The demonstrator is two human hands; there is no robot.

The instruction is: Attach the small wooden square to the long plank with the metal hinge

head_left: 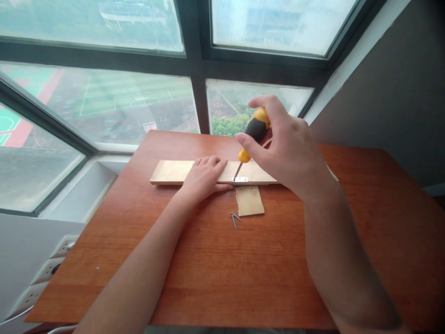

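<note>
A long pale wooden board (170, 171) lies crosswise on the table. My left hand (205, 176) grips it near the middle, fingers over the top and thumb along the front edge. In my right hand (294, 146) is a yellow and black screwdriver (256, 129), tilted, with its tip down at the left end of a small metal plate (244, 179) on the board's front edge. Whether a screw sits under the tip is too small to tell. A small thin wooden piece (251, 202) extends toward me just below the plate. Loose grey screws (234, 220) lie close by.
The reddish-brown wooden table (222, 278) stands against dark-framed windows (199, 69). A grey wall (392, 93) rises at the right. White power sockets (45, 271) and a cable (17, 316) are at the lower left, beside the table edge.
</note>
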